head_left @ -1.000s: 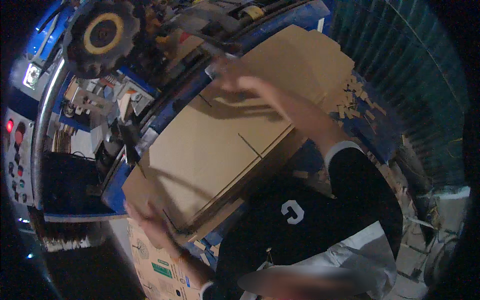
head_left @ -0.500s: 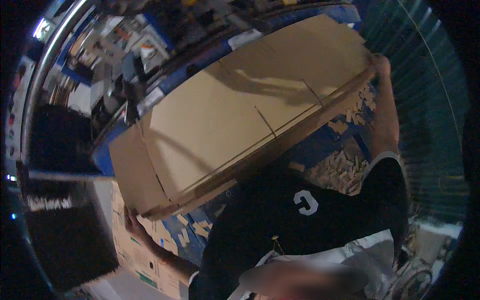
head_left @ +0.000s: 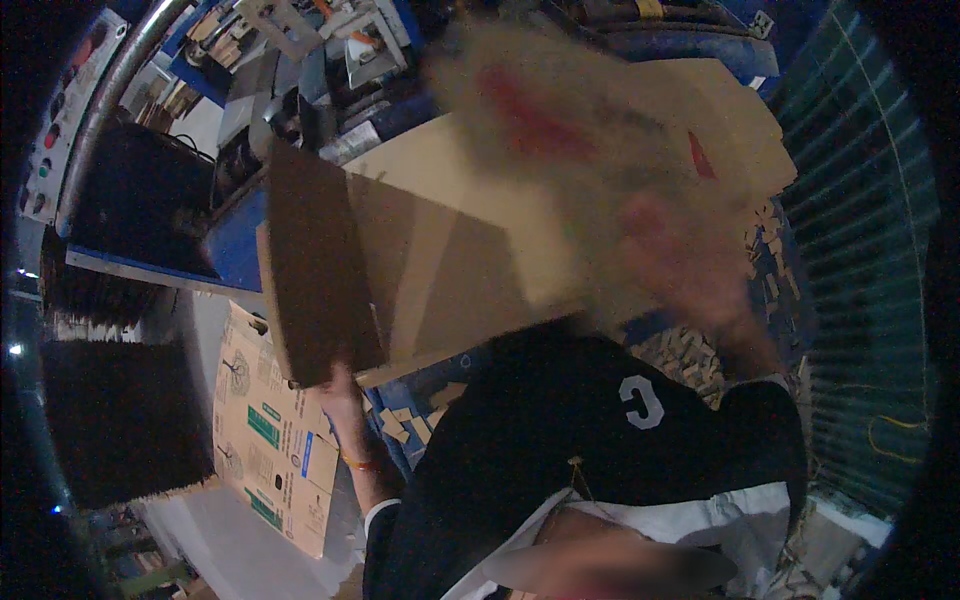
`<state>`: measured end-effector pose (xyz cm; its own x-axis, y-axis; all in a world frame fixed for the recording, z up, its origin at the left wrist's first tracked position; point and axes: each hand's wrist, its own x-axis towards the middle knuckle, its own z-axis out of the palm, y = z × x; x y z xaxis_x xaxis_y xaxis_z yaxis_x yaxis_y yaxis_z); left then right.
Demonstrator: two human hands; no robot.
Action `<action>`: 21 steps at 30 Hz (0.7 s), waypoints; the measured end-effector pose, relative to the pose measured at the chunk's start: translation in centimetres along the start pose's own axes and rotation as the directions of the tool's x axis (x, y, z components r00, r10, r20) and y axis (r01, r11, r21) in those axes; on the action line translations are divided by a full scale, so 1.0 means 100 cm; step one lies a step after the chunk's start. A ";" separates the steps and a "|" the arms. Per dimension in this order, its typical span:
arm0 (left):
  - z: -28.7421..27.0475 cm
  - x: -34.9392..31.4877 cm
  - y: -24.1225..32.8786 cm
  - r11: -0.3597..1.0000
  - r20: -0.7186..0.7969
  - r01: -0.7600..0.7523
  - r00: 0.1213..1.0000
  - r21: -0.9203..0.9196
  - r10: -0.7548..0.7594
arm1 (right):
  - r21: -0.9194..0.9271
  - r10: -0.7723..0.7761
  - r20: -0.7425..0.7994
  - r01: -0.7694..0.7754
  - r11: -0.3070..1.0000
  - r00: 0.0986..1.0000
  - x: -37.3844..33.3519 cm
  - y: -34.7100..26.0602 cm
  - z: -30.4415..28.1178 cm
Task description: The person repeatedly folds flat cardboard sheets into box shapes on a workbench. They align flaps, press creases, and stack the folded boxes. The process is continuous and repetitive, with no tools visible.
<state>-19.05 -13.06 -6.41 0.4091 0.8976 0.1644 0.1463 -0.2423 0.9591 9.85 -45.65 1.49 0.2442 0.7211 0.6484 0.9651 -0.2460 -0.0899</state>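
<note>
A wide brown cardboard sheet (head_left: pixel 440 280) with creases and slots lies across the middle. Its left end panel (head_left: pixel 318 265) is tilted up. My left hand (head_left: pixel 343 400) is closed on the lower edge of that left end. Over the right half, a cardboard piece with red marks (head_left: pixel 540 130) is smeared by motion; whether it belongs to the sheet cannot be told. My right hand (head_left: pixel 680 250) is over its lower right, blurred, so its fingers and any grip cannot be made out.
Small cardboard scraps (head_left: pixel 690 360) are heaped on a blue surface below the sheet. A printed cardboard sheet (head_left: pixel 275 430) lies at lower left, near a dark stack (head_left: pixel 125 420). Machinery (head_left: pixel 290 110) stands behind; green corrugated wall (head_left: pixel 860 250) runs along the right.
The sheet's left end has tilted up, with my left hand moving right and up. My right hand has left the far right edge and swept inward. A blurred, red-marked cardboard piece now shows.
</note>
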 end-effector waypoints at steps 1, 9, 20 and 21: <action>0.009 -0.011 0.007 0.999 0.058 0.037 0.998 0.028 -0.038 | -0.027 -0.220 0.275 0.237 0.971 0.936 -0.003 -0.017 0.017; 0.072 -0.015 0.045 0.423 0.791 -0.833 0.510 0.357 0.337 | -0.014 -0.303 0.303 0.322 0.947 0.903 -0.023 -0.035 0.085; 0.079 0.023 0.028 0.498 0.641 -0.819 0.549 0.285 0.536 | 0.330 -0.075 0.277 -0.022 0.944 0.958 0.066 -0.021 0.128; 0.078 0.025 0.025 0.497 0.612 -0.838 0.519 0.227 0.596 | 0.371 0.056 0.365 -0.200 0.907 0.929 0.081 -0.025 0.137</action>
<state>-10.63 -14.35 -5.39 0.8512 0.0963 0.5159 -0.0655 -0.9558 0.2866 10.71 -30.31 -3.34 0.3156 0.8926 0.3219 0.8611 -0.1269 -0.4923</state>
